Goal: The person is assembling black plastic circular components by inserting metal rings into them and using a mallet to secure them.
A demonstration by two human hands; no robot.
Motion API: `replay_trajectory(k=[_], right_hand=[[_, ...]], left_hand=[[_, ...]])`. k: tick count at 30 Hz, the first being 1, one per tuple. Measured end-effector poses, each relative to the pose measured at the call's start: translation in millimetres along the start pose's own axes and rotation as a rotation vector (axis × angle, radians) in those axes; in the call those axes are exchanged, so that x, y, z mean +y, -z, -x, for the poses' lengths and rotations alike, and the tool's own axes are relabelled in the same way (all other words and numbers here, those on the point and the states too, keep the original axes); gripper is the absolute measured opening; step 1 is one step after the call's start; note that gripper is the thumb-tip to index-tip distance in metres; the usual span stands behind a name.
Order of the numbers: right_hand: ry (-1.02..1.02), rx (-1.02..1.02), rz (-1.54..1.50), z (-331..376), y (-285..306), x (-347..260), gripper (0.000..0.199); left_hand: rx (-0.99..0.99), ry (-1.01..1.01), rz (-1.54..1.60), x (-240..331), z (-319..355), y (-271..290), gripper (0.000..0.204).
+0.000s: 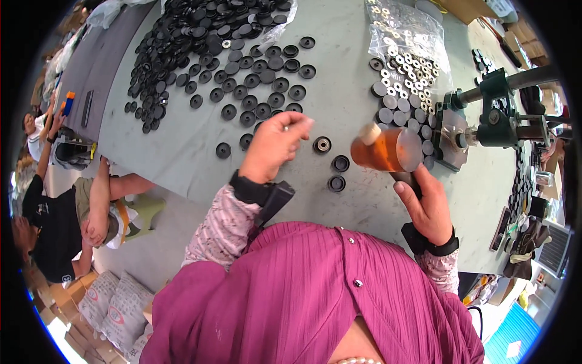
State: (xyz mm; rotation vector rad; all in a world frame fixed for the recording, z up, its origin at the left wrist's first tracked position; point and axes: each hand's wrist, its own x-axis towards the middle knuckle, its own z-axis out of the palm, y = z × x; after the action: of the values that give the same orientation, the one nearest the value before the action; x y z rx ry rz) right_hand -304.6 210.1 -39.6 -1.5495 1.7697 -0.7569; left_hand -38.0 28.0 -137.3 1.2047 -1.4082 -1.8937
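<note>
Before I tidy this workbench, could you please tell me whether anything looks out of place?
One small white ring shows within the heap of round black plastic-looking discs at upper left, which looks odd because most white rings lie grouped at upper right.

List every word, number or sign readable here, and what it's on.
None reads clearly enough to quote.
Pale sacks: red print, too blurred.
Black shirt at left: pale marks, too small.
Grey table: faint reddish marks, unreadable.
Blue panel at lower right: pale label, unreadable.
Orange mallet: no lettering visible.

Red marks (pixel 368 177) on worktable (pixel 182 139), sacks (pixel 128 300): wording unreadable.
</note>
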Motion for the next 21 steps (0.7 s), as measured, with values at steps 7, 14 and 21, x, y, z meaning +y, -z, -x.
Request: replay_trajectory(k=[7,14,21], right_hand=[[0.078,-0.147,0.402,-39,-53,-3,0.039],[-0.108,-0.018,-0.202,-27,-39,15,0.04],[-0.347,0.062,-0.427,16,-33,35,0.043]], left_hand=[[0.005,0.17,0.645,18,42,27,0.033],[-0.148,0.231,0.378,4,47,-21,0.026],[-0.078,-0.261,-0.511,-12,26,-61,0.019]])
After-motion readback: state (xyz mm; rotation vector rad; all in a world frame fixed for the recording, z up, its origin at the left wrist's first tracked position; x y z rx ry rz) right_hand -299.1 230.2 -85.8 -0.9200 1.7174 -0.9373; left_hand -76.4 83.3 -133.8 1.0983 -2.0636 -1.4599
